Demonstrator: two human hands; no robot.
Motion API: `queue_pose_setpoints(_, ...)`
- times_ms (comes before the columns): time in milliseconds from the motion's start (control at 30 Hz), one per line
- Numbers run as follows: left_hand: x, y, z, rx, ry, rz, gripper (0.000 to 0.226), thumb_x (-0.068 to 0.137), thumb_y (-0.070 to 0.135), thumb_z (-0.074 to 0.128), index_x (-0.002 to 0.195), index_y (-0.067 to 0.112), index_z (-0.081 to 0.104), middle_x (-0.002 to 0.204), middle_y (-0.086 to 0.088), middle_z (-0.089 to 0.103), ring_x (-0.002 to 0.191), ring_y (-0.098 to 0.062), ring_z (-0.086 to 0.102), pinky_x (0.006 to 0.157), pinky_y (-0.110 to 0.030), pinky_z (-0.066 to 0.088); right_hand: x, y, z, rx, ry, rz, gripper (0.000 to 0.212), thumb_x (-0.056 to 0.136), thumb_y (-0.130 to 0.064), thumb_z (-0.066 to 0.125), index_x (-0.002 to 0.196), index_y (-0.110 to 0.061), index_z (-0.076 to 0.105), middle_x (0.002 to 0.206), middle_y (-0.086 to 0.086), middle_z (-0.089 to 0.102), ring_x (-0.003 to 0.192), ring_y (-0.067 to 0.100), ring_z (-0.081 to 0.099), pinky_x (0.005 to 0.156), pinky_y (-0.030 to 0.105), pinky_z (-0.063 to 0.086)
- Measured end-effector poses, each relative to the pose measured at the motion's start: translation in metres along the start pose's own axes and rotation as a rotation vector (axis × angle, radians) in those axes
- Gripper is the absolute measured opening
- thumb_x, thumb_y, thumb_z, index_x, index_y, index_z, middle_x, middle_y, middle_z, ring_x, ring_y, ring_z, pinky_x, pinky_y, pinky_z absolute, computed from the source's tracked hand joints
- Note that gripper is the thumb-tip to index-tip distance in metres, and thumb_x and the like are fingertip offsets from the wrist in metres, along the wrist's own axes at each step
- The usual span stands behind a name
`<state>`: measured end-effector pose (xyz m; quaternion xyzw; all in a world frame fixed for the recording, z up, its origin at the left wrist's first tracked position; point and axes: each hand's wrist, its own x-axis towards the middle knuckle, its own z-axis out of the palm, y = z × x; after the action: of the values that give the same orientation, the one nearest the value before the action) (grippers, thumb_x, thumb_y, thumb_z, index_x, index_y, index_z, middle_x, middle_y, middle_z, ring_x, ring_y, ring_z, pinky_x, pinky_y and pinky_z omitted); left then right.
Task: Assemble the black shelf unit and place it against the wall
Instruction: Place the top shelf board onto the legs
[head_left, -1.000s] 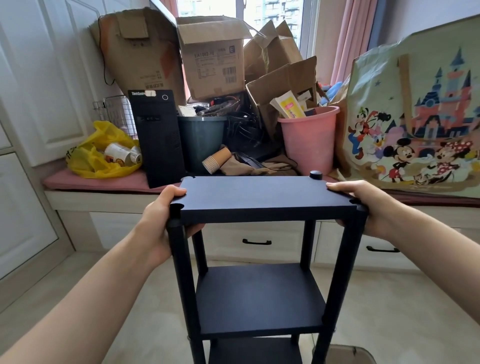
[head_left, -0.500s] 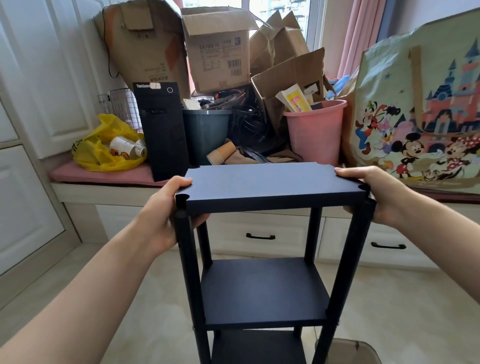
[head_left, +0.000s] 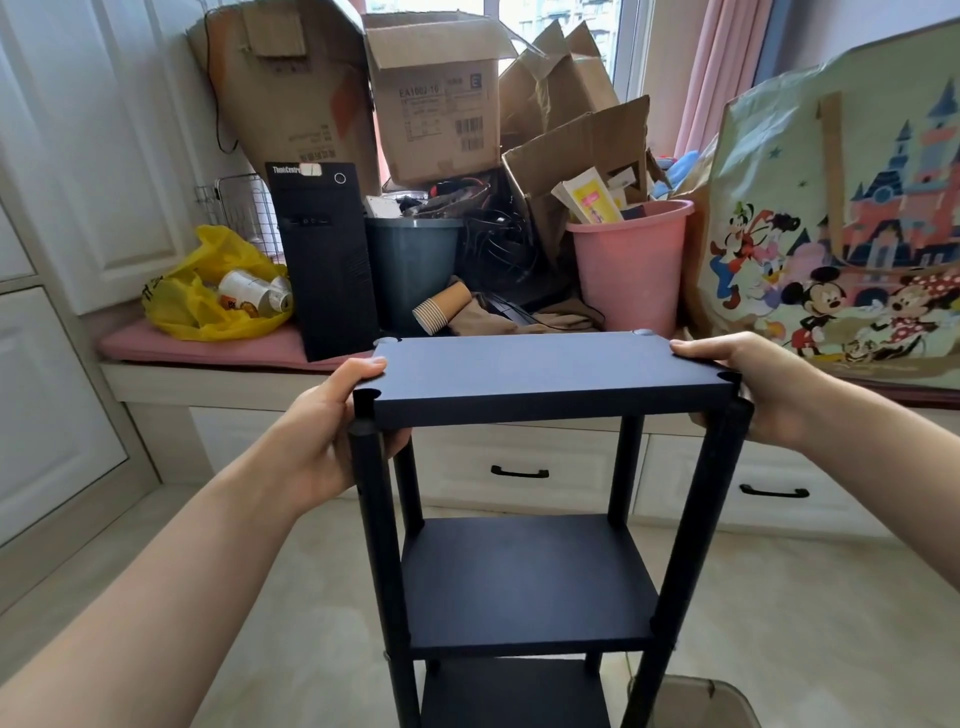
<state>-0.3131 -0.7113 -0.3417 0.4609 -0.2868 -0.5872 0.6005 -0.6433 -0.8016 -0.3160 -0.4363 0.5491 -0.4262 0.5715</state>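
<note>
Both hands, left hand (head_left: 318, 431) and right hand (head_left: 763, 395), grip the black shelf unit (head_left: 545, 375) before a cluttered window bench (head_left: 208, 378).

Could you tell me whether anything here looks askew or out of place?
The black shelf unit looks square, gripped at its top panel by the left hand and right hand. Behind it, a stack of paper cups lies tipped on its side on the window seat.

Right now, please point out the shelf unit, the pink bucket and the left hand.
shelf unit (head_left: 545, 371), head view, top board.
pink bucket (head_left: 628, 275), head view, front wall.
left hand (head_left: 322, 436), head view, back of the hand.
</note>
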Motion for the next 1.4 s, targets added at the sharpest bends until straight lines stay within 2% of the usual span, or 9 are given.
queue_pose_setpoints(100, 0.000, 0.000, -0.002, 0.027, -0.018, 0.015, 0.055, 0.066, 0.035, 0.077, 0.111, 0.006, 0.063, 0.071, -0.007, 0.071, 0.055, -0.016, 0.066, 0.050, -0.025, 0.056, 0.002, 0.001, -0.002, -0.009, -0.008, -0.002, 0.039, 0.086, -0.025, 0.071, 0.118, -0.007, 0.060, 0.088, 0.005, 0.059, 0.056, 0.012, 0.059, 0.040, 0.023, 0.048)
queue_pose_setpoints(233, 0.001, 0.002, -0.004, 0.064, -0.034, 0.041, 0.055, 0.067, 0.036, 0.077, 0.112, 0.006, 0.063, 0.073, -0.006, 0.072, 0.057, -0.015, 0.068, 0.051, -0.026, 0.057, 0.003, 0.006, -0.001, -0.027, -0.084, 0.047, 0.025, 0.091, -0.024, 0.062, 0.105, -0.004, 0.065, 0.076, 0.005, 0.067, 0.056, 0.014, 0.063, 0.043, 0.023, 0.052)
queue_pose_setpoints(367, 0.002, -0.005, -0.008, 0.070, -0.030, -0.006, 0.055, 0.066, 0.036, 0.076, 0.111, 0.006, 0.062, 0.073, -0.008, 0.073, 0.057, -0.016, 0.068, 0.051, -0.027, 0.057, 0.004, 0.009, -0.002, -0.026, -0.084, 0.075, 0.022, 0.091, -0.025, 0.062, 0.096, -0.003, 0.064, 0.064, 0.005, 0.067, 0.049, 0.013, 0.062, 0.041, 0.021, 0.051)
queue_pose_setpoints(833, 0.002, -0.014, -0.008, -0.005, -0.028, 0.016, 0.055, 0.067, 0.035, 0.075, 0.112, 0.007, 0.061, 0.072, -0.007, 0.073, 0.061, -0.016, 0.069, 0.051, -0.027, 0.056, 0.003, 0.013, -0.003, 0.012, -0.086, 0.058, 0.022, 0.089, -0.024, 0.065, 0.098, -0.005, 0.063, 0.063, 0.003, 0.067, 0.048, 0.011, 0.062, 0.040, 0.022, 0.050)
queue_pose_setpoints(1400, 0.005, -0.010, -0.007, 0.080, -0.055, 0.062, 0.046, 0.074, 0.042, 0.073, 0.109, 0.012, 0.066, 0.076, -0.001, 0.074, 0.055, -0.012, 0.066, 0.047, -0.023, 0.053, 0.010, 0.009, -0.003, 0.046, -0.088, -0.008, 0.022, 0.091, -0.024, 0.063, 0.102, -0.006, 0.065, 0.068, 0.001, 0.072, 0.053, 0.012, 0.068, 0.043, 0.020, 0.052)
